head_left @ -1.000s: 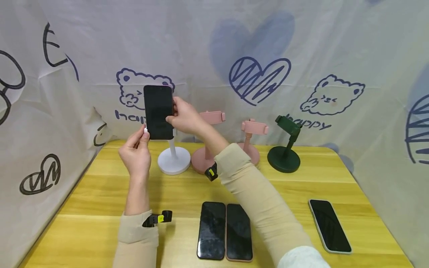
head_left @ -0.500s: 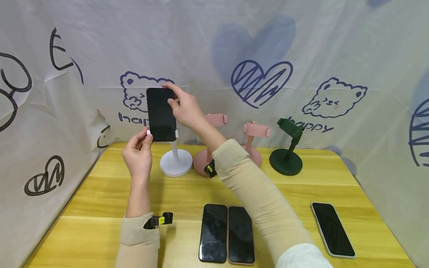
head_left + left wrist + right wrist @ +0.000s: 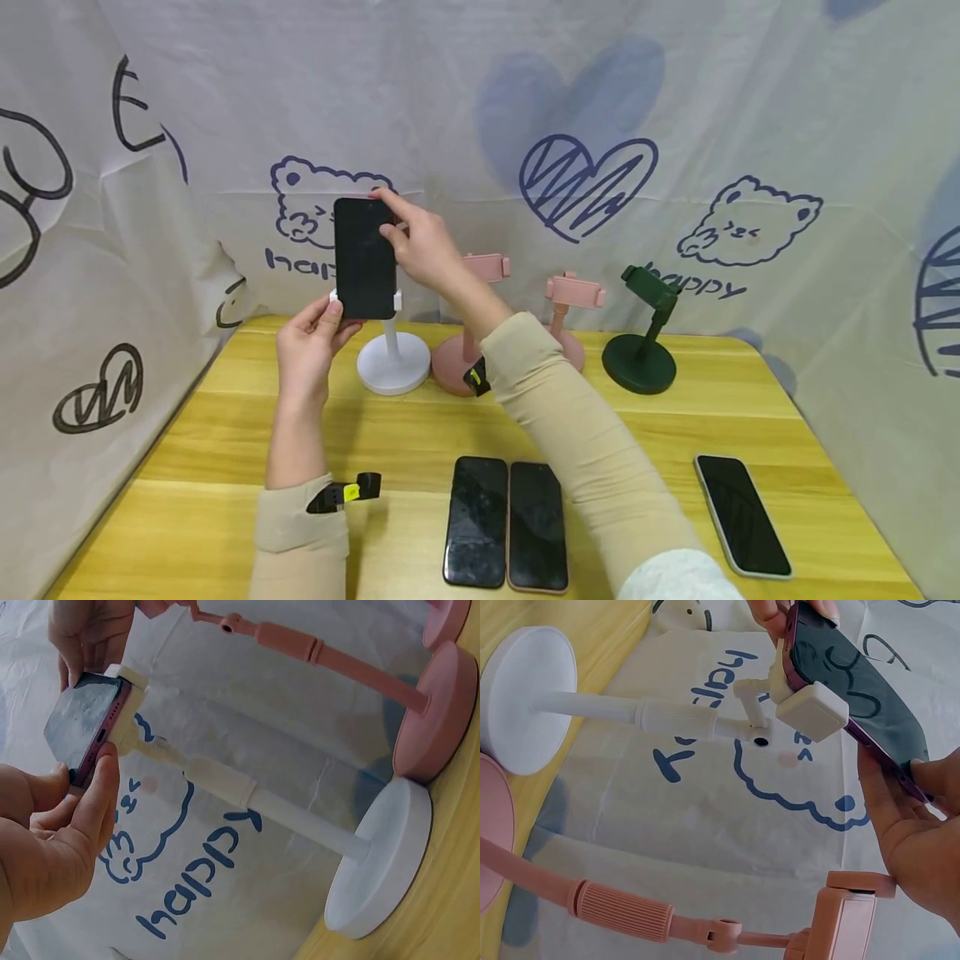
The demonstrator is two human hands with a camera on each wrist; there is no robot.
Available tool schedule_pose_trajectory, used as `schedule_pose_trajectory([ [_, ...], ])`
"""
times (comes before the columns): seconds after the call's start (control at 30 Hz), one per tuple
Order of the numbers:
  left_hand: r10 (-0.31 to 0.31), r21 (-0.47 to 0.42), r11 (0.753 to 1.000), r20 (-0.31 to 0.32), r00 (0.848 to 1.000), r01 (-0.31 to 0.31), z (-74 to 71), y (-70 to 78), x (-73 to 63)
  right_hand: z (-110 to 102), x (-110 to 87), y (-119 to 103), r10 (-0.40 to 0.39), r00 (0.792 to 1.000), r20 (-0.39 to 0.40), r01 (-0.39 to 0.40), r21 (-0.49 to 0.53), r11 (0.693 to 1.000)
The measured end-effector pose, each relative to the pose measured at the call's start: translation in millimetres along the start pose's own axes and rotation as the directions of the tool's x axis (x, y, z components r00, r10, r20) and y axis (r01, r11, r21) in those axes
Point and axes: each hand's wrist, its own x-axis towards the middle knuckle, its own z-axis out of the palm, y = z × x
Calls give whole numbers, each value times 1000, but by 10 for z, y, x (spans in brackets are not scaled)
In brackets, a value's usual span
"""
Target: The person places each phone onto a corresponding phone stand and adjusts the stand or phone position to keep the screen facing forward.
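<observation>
Purple-edged smartphone point(image 3: 365, 260) upright in the clamp point(image 3: 812, 712) of a white phone stand point(image 3: 393, 367), left hand point(image 3: 306, 346) pinching its lower left corner, right hand point(image 3: 426, 250) grasping its upper right corner, two pink stands point(image 3: 574, 292) and a green stand point(image 3: 639, 367) alongside, three phones point(image 3: 476, 521) on the wooden table point(image 3: 210, 433).

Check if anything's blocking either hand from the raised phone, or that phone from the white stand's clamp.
Nothing visible is in the way: the left hand and right hand both touch the raised phone, which sits in the clamp of the white stand.
</observation>
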Motion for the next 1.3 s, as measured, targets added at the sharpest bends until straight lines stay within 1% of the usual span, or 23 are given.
schedule_pose_trajectory([
  [0.17,-29,-66,997,-25,999,27,36,2,5,-21,-17,1,-22,1000,6,22,-18,1000],
  [0.27,-37,-80,996,-41,998,33,43,0,8,-28,-24,-5,-34,999,12,34,-29,999],
  [0.33,-38,-84,996,-50,998,34,43,-3,10,-32,-25,-8,-27,999,23,28,-36,999],
  [0.47,-40,-96,995,-59,997,34,47,-7,19,-40,-24,-14,-19,999,36,21,-50,999],
  [0.6,-39,-113,993,-65,997,32,54,-11,27,-50,-33,-28,-32,999,36,35,-71,997],
  [0.7,-43,-112,993,-75,996,35,57,-16,30,-56,-45,-35,-41,998,42,45,-85,995],
  [0.93,-68,-83,995,-92,993,60,60,-15,28,-45,-54,-43,-34,998,56,41,-127,991],
  [1.13,-27,-39,999,-88,996,24,61,-21,20,-38,-59,-56,-38,997,67,50,-185,981],
  [1.3,-3,-19,1000,-101,995,1,65,-45,27,-29,-67,-57,-36,997,72,50,-201,978],
])
